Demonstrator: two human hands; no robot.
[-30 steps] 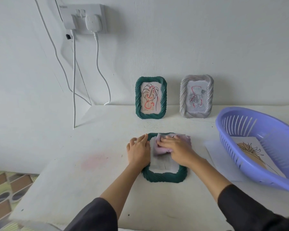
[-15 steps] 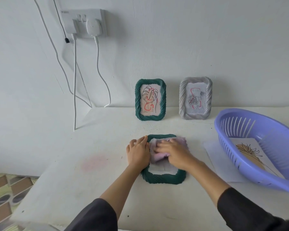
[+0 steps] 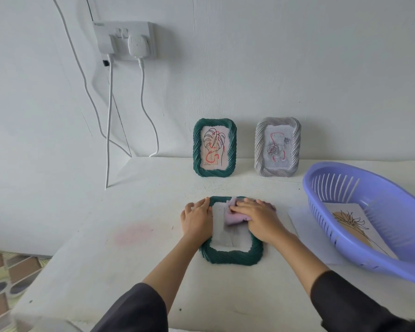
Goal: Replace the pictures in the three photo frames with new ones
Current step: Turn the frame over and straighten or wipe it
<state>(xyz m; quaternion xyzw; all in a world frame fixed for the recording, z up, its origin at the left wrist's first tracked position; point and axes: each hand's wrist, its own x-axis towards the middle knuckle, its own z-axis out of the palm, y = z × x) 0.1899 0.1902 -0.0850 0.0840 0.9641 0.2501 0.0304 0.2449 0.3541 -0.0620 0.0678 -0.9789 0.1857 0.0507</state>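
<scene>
A dark green photo frame (image 3: 233, 256) lies flat on the white table in front of me. My left hand (image 3: 197, 219) rests flat on its left edge, fingers straight. My right hand (image 3: 259, 219) presses a pale lilac cloth (image 3: 233, 215) onto the frame's glass, fingers laid over the cloth. A second green frame (image 3: 215, 147) with a leaf drawing and a grey frame (image 3: 277, 146) with a rose picture lean upright against the wall. A picture of a line-drawn plant (image 3: 350, 224) lies inside the purple basket.
The purple slotted basket (image 3: 374, 188) sits at the right on a white sheet of paper (image 3: 307, 236). A wall socket (image 3: 127, 39) with two white cables hangs at upper left. The table's left edge drops to a patterned floor (image 3: 7, 279).
My right hand has slid the cloth slightly left and toward the frame's upper part. The left hand stays on the frame's left edge.
</scene>
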